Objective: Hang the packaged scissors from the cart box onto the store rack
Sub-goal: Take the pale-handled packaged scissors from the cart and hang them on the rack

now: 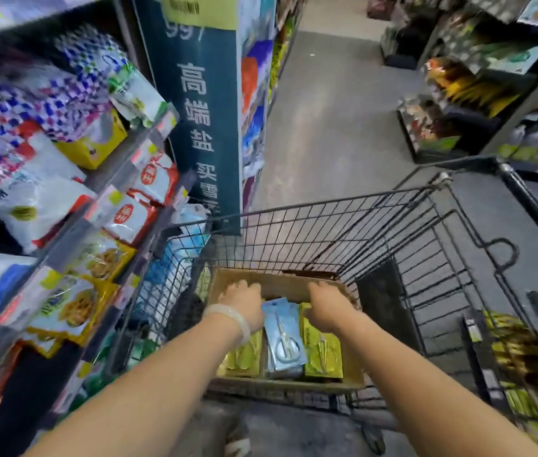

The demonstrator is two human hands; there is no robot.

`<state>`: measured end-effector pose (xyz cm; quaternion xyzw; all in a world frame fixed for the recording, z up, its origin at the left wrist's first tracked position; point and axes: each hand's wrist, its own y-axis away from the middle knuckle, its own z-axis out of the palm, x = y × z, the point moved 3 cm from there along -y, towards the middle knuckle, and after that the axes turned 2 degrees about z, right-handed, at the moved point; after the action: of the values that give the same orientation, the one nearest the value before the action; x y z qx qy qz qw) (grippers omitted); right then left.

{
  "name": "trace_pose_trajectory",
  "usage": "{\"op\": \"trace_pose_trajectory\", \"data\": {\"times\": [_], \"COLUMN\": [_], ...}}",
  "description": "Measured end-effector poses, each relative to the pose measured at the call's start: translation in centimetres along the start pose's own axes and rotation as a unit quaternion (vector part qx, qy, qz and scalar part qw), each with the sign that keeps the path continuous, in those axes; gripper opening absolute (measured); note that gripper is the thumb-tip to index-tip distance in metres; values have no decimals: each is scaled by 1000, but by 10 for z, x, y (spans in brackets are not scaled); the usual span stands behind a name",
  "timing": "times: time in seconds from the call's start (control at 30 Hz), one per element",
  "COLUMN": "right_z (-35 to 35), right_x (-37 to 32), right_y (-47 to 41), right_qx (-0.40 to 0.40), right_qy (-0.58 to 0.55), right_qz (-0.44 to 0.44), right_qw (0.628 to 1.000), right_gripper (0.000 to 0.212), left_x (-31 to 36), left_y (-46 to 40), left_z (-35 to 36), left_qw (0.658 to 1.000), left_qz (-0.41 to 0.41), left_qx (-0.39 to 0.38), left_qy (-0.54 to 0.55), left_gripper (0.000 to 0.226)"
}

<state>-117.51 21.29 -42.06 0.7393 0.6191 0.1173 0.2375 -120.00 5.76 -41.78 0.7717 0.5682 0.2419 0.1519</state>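
Observation:
A brown cardboard box (pixel 280 284) sits inside the wire shopping cart (pixel 343 225). It holds stacks of packaged scissors: a blue pack (pixel 283 341) in the middle, gold packs (pixel 244 356) on the left and yellow-green packs (pixel 323 352) on the right. Both my hands reach down into the box. My left hand (pixel 243 301), with a pale bangle on the wrist, lies over the far left of the stacks. My right hand (pixel 328 306) lies over the top of the yellow-green packs. The fingertips of both are hidden, so any hold is unclear.
Shelves of bagged goods (pixel 63 192) crowd the left side, touching the cart's left wall. A dark teal sign pillar (pixel 201 127) stands just beyond the cart. Grey aisle floor (pixel 327 110) runs ahead. More shelving (pixel 491 94) lines the right, and a rack with packs (pixel 524 357) stands at lower right.

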Motion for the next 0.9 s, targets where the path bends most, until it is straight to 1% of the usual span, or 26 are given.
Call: {"op": "trace_pose_trajectory", "data": {"times": [0.17,0.23,0.33,0.4,0.5,0.57,0.67,0.77,0.83,0.9], "right_z": [48,64,82,103,141,165,190,205,210,213], "right_x": [8,15,25,31,38,42,49,54,56,60], "right_y": [-48,-67,-91,-115,-143,-158,-171,-174,-174,-174], "right_qx": [-100,-135,-169,-187,-219,-229,-219,-212,-224,-247], "right_qy": [-3,-14,-20,-30,-64,-78,-97,-117,-159,-243], "right_qz": [16,16,15,21,42,60,91,129,158,182], "right_qw": [995,991,985,982,973,968,967,962,949,920], "right_gripper": [54,55,47,44,51,55,53,51,52,49], "left_x": [-19,-24,-29,-33,-41,-41,-35,-31,-30,-27], "left_y": [-45,-64,-81,-95,-118,-130,-141,-146,-146,-145], "left_z": [40,61,85,104,137,157,180,193,196,193], "left_qw": [996,993,989,984,974,967,955,953,951,947], "left_qz": [-19,-26,-41,-59,-89,-107,-116,-124,-135,-146], "left_qx": [-84,-114,-136,-159,-195,-209,-232,-231,-226,-219], "left_qy": [25,33,36,50,77,103,141,148,161,184], "left_gripper": [51,47,39,39,45,47,49,49,47,48]}}
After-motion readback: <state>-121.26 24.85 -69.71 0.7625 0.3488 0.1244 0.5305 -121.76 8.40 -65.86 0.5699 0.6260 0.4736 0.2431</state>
